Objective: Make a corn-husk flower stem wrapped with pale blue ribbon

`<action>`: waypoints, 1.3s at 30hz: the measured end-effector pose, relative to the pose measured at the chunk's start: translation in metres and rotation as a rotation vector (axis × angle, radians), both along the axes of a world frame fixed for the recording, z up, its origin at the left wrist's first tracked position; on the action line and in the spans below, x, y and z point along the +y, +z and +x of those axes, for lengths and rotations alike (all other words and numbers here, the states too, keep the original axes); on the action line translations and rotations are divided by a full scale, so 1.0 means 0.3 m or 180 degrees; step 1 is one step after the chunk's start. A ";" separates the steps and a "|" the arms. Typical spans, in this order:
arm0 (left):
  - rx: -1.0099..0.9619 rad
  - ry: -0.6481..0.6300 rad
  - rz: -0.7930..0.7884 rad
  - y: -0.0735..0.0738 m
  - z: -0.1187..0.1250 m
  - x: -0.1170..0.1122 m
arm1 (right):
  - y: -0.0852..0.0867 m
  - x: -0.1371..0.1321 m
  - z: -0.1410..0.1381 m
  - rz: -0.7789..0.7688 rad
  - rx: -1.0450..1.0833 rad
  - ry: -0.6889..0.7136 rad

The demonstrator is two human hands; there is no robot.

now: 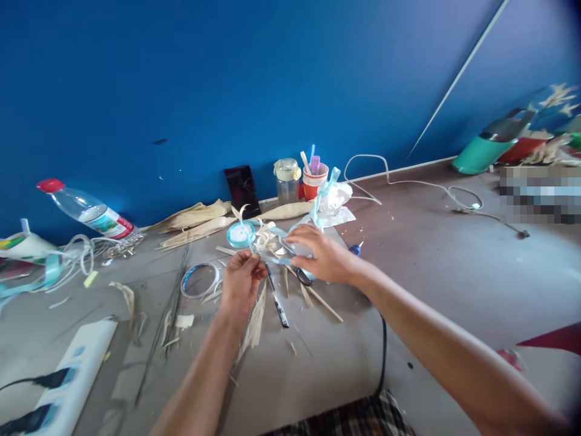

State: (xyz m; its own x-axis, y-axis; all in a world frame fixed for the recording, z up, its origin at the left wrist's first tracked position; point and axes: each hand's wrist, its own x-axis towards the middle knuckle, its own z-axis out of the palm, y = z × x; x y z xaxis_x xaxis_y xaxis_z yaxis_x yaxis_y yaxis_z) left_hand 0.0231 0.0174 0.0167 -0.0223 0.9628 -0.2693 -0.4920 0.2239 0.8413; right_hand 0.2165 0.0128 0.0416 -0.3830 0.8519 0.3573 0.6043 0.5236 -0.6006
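Note:
My left hand [242, 277] is closed in a pinch at the base of a pale corn-husk flower [263, 240], whose curled petals rise above the fingers. Light blue ribbon [282, 260] runs from that pinch toward my right hand [320, 254]. The right hand hovers just to the right, thumb and fingers apart, the ribbon close to its thumb tip. More ribbon loops up behind it. Beneath the hands lie a black pen [278, 303], a thin wooden stick [327, 304] and scissors with a dark handle [304, 277], their blades partly hidden.
A roll of tape [200, 280] and a ribbon spool [240, 234] lie left of the hands. Behind stand a phone [242, 191], a clear jar [287, 181] and a paper cup [315, 183]. A tilted bottle [97, 217] and power strip [77, 375] are at left; husks [195, 218] lie along the wall.

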 end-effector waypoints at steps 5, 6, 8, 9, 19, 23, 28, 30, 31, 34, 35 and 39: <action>0.0122 0.0018 -0.0021 0.012 0.012 -0.017 | -0.054 -0.017 -0.185 -0.0462 0.0606 -0.0327; 0.0114 0.0025 0.0008 0.013 0.013 -0.020 | -0.058 -0.010 -0.202 -0.0647 0.0696 -0.0437; 0.0089 0.0035 0.0083 0.011 0.015 -0.023 | -0.061 0.002 -0.224 -0.1023 0.0923 -0.0604; 0.0090 0.0043 0.0128 0.010 0.016 -0.024 | -0.062 0.006 -0.231 -0.1187 0.1046 -0.0668; 0.0118 0.0016 0.0294 0.006 0.030 -0.037 | -0.069 0.004 -0.258 -0.1753 0.1929 -0.1004; -0.0179 -0.0177 0.0328 0.003 0.035 -0.037 | -0.052 -0.006 -0.242 -0.1596 0.1866 -0.1016; -0.0367 -0.0355 0.0289 0.010 0.039 -0.034 | -0.040 -0.010 -0.227 -0.1513 0.1910 -0.0933; -0.0378 -0.0388 0.0287 0.017 0.040 -0.033 | -0.035 -0.010 -0.225 -0.1418 0.1948 -0.0907; -0.0377 -0.0384 0.0296 0.020 0.040 -0.033 | -0.032 -0.011 -0.225 -0.1380 0.1965 -0.0902; -0.0338 -0.0310 0.0344 0.030 0.042 -0.036 | -0.021 -0.017 -0.227 -0.1304 0.2046 -0.0851; -0.0309 -0.0280 0.0358 0.033 0.043 -0.038 | -0.017 -0.020 -0.229 -0.1309 0.2100 -0.0832; -0.0212 -0.0172 0.0410 0.049 0.044 -0.048 | -0.013 -0.032 -0.244 -0.1408 0.2552 -0.0754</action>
